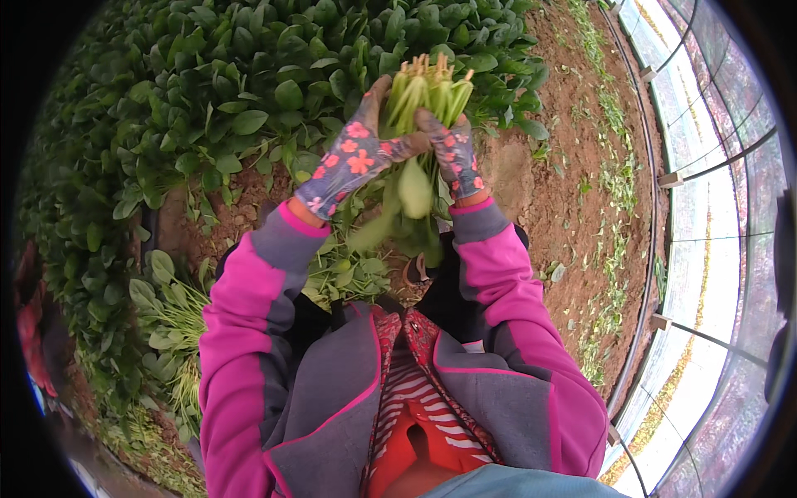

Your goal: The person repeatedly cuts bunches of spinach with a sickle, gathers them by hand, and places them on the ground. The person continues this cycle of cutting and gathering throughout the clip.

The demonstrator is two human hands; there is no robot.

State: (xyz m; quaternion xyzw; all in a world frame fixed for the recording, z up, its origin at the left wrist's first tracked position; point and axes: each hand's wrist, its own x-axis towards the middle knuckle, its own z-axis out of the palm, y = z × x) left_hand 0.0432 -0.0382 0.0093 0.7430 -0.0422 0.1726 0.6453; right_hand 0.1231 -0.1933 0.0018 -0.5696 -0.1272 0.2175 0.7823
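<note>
Both my hands, in flowered grey gloves, are closed round a bunch of spinach [422, 104] held up in front of me. Its pale stems and cut pinkish root ends point away from me, and its leaves hang down toward my lap, partly blurred. My left hand [361, 153] wraps the bunch from the left, thumb across the stems. From the right, my right hand [451, 149] grips it with the thumb on the near side. The fingers behind the bunch are hidden.
Dense growing spinach [241, 75] fills the far and left side. Picked spinach [187, 324] lies in a pile at my left. To the right runs bare soil [581, 207] with scattered leaves, then a black pipe [650, 274] along a plastic-sheet wall [701, 224] with curved bars.
</note>
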